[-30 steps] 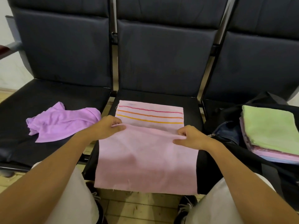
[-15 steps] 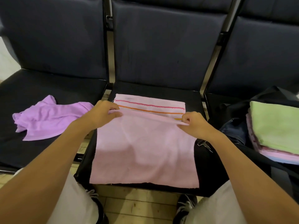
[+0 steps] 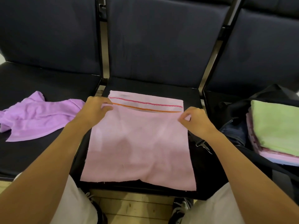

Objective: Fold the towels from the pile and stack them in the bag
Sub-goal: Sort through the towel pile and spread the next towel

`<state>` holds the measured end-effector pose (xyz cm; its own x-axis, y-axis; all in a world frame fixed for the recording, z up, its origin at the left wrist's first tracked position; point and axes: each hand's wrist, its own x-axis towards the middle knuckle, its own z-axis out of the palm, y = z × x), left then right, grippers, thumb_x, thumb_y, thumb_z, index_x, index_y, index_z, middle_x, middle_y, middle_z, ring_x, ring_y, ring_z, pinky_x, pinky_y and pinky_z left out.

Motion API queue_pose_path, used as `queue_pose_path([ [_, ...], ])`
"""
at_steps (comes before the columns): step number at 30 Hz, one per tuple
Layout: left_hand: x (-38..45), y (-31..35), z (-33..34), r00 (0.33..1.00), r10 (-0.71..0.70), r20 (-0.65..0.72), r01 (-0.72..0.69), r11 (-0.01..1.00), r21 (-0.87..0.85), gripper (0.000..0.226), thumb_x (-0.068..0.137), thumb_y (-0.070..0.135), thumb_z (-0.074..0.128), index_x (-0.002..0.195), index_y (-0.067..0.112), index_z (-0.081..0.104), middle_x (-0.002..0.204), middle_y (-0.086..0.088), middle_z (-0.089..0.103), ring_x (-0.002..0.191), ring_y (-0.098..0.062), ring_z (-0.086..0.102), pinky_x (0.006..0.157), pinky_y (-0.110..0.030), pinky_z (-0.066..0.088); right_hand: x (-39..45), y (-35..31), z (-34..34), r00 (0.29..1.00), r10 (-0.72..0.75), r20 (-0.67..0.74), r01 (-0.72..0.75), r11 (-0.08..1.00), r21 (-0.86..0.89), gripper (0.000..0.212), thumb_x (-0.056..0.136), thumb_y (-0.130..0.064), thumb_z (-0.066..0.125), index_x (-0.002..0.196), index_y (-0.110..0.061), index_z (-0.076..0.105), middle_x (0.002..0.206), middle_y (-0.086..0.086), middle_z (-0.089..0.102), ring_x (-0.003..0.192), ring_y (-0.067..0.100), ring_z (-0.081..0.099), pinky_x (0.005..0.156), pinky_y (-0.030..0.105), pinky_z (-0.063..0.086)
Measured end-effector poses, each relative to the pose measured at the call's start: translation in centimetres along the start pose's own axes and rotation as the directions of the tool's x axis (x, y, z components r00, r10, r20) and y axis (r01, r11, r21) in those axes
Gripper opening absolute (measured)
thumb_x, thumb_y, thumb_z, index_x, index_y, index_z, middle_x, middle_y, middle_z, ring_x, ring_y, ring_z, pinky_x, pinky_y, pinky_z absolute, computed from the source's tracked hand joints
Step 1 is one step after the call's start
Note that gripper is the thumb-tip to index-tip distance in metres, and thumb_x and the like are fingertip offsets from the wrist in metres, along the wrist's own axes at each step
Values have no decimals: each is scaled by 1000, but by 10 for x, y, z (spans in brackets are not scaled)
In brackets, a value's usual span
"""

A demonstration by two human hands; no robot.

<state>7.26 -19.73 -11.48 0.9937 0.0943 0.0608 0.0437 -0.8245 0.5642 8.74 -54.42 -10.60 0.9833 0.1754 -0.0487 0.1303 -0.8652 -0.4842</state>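
Resting on dark seat (image 3: 152,87) | pink towel (image 3: 139,147) | floor (image 3: 134,206) seemingly wooden

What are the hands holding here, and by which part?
Both pinch the pink towel at its folded-over edge: left hand at the left corner, right hand at the right corner.

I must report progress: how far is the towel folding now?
Done: folded towels, green one on top, are stacked in the black bag. In hand: left hand and right hand pinch the pink towel, half-folded on the middle seat. Left: the crumpled purple towel.
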Motion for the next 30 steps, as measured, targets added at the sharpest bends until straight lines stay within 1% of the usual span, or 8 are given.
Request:
queue_pose_path([
  [4, 9, -6, 7, 997, 78, -30, -75, 992, 100, 23, 92, 7, 62, 114, 4, 69, 116, -17, 67, 108, -33, 61, 98, -37, 45, 11, 12, 1, 998, 45, -38, -47, 998, -42, 10, 93, -13, 66, 101, -18, 68, 111, 2, 67, 97, 16, 62, 89, 32, 53],
  [7, 17, -10, 8, 996, 77, -53, -69, 987, 143, 23, 93, 8, 61, 114, 5, 68, 116, -15, 65, 107, -31, 60, 97, -37, 46, 18, 14, 1, 994, 77, -74, -81, 995, -50, 30, 94, -13, 65, 122, -19, 55, 106, 1, 62, 87, 19, 61, 78, 29, 51],
  [9, 20, -8, 9, 992, 78, -97, -64, 988, 143, 20, 95, 13, 59, 113, 7, 66, 112, -12, 63, 105, -28, 58, 93, -36, 47, 23, 13, 4, 990, 99, -101, -105, 992, -63, 35, 97, -13, 61, 131, -15, 54, 107, 1, 61, 95, 23, 62, 84, 34, 52],
  [12, 23, -4, 11, 979, 109, -169, -85, 986, 143, 14, 97, 15, 55, 108, 7, 60, 106, -11, 60, 97, -26, 56, 84, -35, 47, 27, 12, 11, 984, 76, -159, -92, 991, -100, 25, 100, -16, 57, 123, -10, 63, 112, 9, 68, 100, 26, 65, 91, 37, 52],
  [17, 23, -2, 15, 989, 73, -132, -57, 991, 118, 12, 97, 13, 55, 107, 7, 56, 97, -10, 60, 84, -24, 58, 71, -31, 47, 27, 11, 13, 982, 58, -178, -84, 986, -142, 14, 102, -19, 51, 114, -12, 54, 81, 4, 60, 66, 17, 60, 65, 35, 58],
  [21, 17, -17, 21, 982, 107, 158, -127, 984, 122, 10, 96, 11, 55, 105, 13, 55, 101, -7, 62, 86, -24, 62, 70, -34, 53, 21, 15, 19, 994, 25, 105, 2, 968, -251, 5, 102, -17, 51, 105, -16, 48, 79, 2, 58, 62, 14, 58, 53, 27, 48],
  [24, 11, -27, 27, 885, -11, 465, -103, 970, 220, 9, 98, 17, 51, 107, 20, 52, 115, -3, 59, 95, -19, 60, 83, -38, 54, 13, 19, 29, 924, 71, 375, 70, 934, -349, 1, 102, -19, 46, 103, -19, 45, 94, 4, 59, 77, 19, 59, 64, 33, 52],
  [30, 5, -26, 30, 820, -78, 567, -75, 967, 242, 9, 98, 17, 50, 95, 24, 54, 98, 2, 57, 85, -13, 56, 70, -23, 43, 12, 17, 29, 835, 147, 530, 38, 946, -322, 8, 100, -18, 44, 93, -20, 47, 98, 3, 56, 84, 21, 56, 65, 32, 44],
])
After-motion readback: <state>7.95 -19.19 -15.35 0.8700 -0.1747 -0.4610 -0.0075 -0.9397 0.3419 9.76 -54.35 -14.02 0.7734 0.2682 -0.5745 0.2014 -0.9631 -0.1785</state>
